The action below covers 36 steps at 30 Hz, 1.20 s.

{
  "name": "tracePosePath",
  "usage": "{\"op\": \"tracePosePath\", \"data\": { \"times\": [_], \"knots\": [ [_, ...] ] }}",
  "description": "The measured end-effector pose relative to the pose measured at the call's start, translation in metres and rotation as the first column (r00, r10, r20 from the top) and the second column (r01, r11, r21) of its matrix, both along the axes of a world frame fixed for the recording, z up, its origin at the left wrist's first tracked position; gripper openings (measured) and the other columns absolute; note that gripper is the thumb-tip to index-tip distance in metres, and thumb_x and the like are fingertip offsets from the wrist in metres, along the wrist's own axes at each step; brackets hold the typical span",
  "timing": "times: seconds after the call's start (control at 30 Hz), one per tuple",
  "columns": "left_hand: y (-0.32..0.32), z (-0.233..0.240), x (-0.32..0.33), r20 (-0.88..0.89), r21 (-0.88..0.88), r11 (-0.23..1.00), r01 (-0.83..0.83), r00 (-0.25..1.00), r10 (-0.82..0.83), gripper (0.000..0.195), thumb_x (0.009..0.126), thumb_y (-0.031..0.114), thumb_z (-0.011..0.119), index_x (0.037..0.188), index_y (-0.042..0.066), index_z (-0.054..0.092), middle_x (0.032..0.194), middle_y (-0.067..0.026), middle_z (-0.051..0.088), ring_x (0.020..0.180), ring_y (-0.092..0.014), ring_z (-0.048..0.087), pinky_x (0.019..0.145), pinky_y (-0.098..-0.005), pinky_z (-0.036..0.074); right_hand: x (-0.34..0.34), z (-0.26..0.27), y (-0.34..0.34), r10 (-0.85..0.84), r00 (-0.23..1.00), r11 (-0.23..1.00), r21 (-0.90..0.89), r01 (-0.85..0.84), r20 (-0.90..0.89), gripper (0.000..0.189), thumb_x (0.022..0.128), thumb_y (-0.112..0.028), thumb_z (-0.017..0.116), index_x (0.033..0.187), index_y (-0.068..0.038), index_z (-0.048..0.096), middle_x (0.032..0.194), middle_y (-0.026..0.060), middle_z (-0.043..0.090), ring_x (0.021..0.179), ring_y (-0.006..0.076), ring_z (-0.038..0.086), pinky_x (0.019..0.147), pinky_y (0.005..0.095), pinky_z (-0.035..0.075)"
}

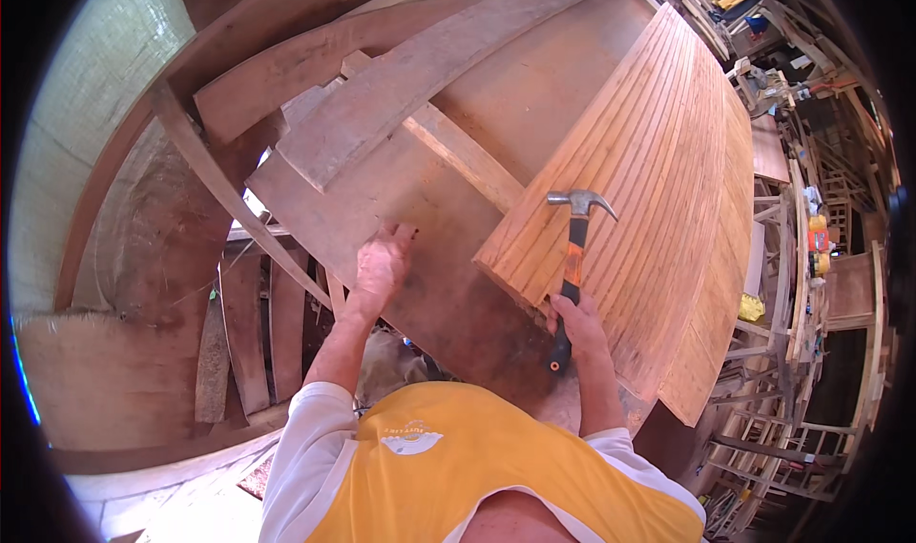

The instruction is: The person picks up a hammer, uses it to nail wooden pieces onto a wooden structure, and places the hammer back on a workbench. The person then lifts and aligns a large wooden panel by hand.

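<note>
My right hand (580,321) grips the rubber handle of a claw hammer (578,239), its steel head pointing away from me. The hammer is over the near end of a wooden panel made of narrow strips (608,206). To the left, my left hand (386,253) is low over a broad brown plywood sheet (458,314), with its fingers curled down at small dark specks. Whether the fingers pinch something small cannot be made out. A squared wooden batten (465,156) lies on the sheet between the hand and the panel.
A long curved plank (429,78) lies across the sheet's far left part. Curved timber ribs (236,192) and upright boards (247,328) stand at the left. Racks of stacked lumber (787,257), with several bottles (818,242), line the right side.
</note>
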<state>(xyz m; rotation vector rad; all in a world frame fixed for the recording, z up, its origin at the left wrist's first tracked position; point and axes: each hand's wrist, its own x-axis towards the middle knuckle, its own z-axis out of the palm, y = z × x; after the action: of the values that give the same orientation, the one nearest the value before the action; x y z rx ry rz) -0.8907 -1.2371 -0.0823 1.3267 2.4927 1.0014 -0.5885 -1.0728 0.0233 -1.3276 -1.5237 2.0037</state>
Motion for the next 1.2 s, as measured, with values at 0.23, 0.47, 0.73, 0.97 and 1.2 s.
{"op": "tracePosePath", "data": {
  "times": [0.23,0.47,0.73,0.97,1.2],
  "knots": [
    [0.011,-0.002,-0.021,-0.002,-0.127,0.978,0.165,0.986,-0.167,0.014,0.088,0.010,0.060,0.102,0.010,0.061,0.103,-0.0143,0.060,0.081,-0.034,0.070,0.065,-0.0481,0.058,-0.020,0.002,-0.010,-0.062,0.974,0.990,0.137,0.032,0.217,0.010,0.094,-0.016,0.062,0.091,-0.007,0.058,0.068,0.0018,0.056,0.052,0.0140,0.055,0.048,0.0281,0.046],
    [0.002,0.006,-0.045,0.184,-0.083,0.938,0.337,0.930,-0.318,0.020,0.089,0.010,0.060,0.109,0.010,0.060,0.107,-0.0139,0.060,0.082,-0.034,0.071,0.068,-0.0473,0.057,-0.039,-0.007,-0.023,-0.201,0.882,0.974,0.186,0.132,0.427,0.014,0.090,-0.017,0.065,0.085,-0.006,0.058,0.065,0.0028,0.054,0.048,0.0154,0.054,0.046,0.0292,0.046],
    [-0.021,0.061,-0.163,-0.186,0.318,0.941,-0.119,0.965,0.185,0.033,0.083,0.001,0.067,0.114,0.011,0.066,0.092,-0.0106,0.062,0.078,-0.029,0.063,0.060,-0.0424,0.053,-0.060,0.005,-0.028,-0.253,0.819,0.964,0.203,0.171,0.514,0.014,0.088,-0.016,0.066,0.086,-0.004,0.059,0.062,0.0028,0.053,0.046,0.0162,0.054,0.044,0.0282,0.044],
    [-0.014,0.085,-0.198,-0.169,0.347,0.928,-0.137,0.964,0.205,0.032,0.082,-0.003,0.071,0.111,0.007,0.066,0.085,-0.0124,0.062,0.069,-0.030,0.062,0.057,-0.0399,0.051,-0.075,0.006,-0.020,-0.244,0.766,0.967,0.207,0.148,0.595,0.017,0.088,-0.018,0.067,0.081,-0.005,0.059,0.062,0.0025,0.054,0.047,0.0162,0.056,0.045,0.0292,0.045],
    [0.016,0.069,-0.240,-0.211,0.134,0.961,-0.242,0.941,0.266,0.024,0.091,0.014,0.068,0.114,0.007,0.066,0.086,-0.0167,0.065,0.080,-0.039,0.068,0.070,-0.0476,0.053,-0.063,0.001,-0.019,-0.270,0.782,0.962,0.200,0.188,0.562,0.016,0.088,-0.018,0.068,0.084,-0.006,0.059,0.063,0.0031,0.054,0.046,0.0164,0.054,0.044,0.0289,0.045]
  ]
}}
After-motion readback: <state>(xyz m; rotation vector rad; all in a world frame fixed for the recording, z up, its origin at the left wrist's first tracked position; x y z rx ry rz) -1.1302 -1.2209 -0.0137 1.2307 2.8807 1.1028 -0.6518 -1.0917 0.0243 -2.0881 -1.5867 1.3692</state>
